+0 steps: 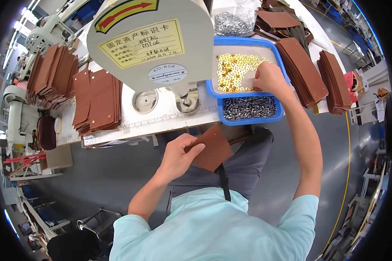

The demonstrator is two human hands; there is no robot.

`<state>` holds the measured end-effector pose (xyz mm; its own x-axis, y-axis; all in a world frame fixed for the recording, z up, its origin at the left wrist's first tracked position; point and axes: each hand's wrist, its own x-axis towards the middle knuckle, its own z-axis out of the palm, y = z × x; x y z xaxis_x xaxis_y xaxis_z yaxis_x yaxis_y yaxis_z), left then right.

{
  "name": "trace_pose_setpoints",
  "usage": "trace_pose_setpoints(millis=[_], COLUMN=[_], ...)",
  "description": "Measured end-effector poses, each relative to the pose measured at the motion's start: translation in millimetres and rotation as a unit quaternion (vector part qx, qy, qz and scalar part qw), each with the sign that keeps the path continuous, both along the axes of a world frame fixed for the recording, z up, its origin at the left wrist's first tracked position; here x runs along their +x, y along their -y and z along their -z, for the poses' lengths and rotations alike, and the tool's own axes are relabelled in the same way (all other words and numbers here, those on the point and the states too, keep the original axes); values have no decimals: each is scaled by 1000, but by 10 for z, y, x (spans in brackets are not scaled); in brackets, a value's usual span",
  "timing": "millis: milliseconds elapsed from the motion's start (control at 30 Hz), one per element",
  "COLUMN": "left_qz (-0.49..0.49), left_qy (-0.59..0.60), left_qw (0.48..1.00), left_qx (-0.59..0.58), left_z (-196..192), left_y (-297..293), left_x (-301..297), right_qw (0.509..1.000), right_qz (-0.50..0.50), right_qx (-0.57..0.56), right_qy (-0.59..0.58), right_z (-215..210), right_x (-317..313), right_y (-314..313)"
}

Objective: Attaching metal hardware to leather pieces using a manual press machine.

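Holding a flat brown leather piece (211,148) at the centre of the frame, my left hand (176,157) has its grip clamped on the piece's left edge, thumb on top, just below the front edge of the white worktop (161,119). The piece hangs over my lap, tilted, one corner pointing down.

My right hand (269,77) reaches to the upper right of the frame, into the upper blue plastic tray (248,42) filled with small gold metal eyelets (233,69). Its fingertips are pinched together among the eyelets; I cannot tell whether they have one between them. Just below that tray, touching it, sits a second blue plastic tray (252,117) of small dark metal rivets (248,106).

At top centre I see the rounded white head of a press machine (161,43) with a yellow label, its metal die post (188,103) standing on the worktop just left of the trays. Stacks of brown leather panels (96,102) lie at the left of the frame, and more stacked brown panels (302,71) lean to the right of the trays. A clear bag of silver metal parts (233,21) lies above the upper tray.
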<state>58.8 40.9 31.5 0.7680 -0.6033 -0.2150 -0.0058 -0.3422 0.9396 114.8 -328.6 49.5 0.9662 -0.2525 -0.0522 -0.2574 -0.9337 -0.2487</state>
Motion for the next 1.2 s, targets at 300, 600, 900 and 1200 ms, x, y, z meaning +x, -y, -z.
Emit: trace_pose_setpoints(millis=[300, 600, 900, 1200], left_qz=[61, -5, -20, -5], left_qy=[-161, -105, -176, -54], left_qw=[983, 990, 976, 998], left_qx=[-65, -95, -124, -10], left_z=[-16, 112, -138, -142], left_y=[-20, -95, 51, 69], left_x=[46, -75, -202, -285], right_qw=[983, 904, 863, 859], right_qz=[-59, -134, -142, -37], right_qx=[-171, 374, 448, 505], right_qy=[25, 159, 188, 72], right_z=[131, -260, 68, 46], right_x=[75, -940, -1393, -1428], right_y=[-13, -1127, -1588, -1611])
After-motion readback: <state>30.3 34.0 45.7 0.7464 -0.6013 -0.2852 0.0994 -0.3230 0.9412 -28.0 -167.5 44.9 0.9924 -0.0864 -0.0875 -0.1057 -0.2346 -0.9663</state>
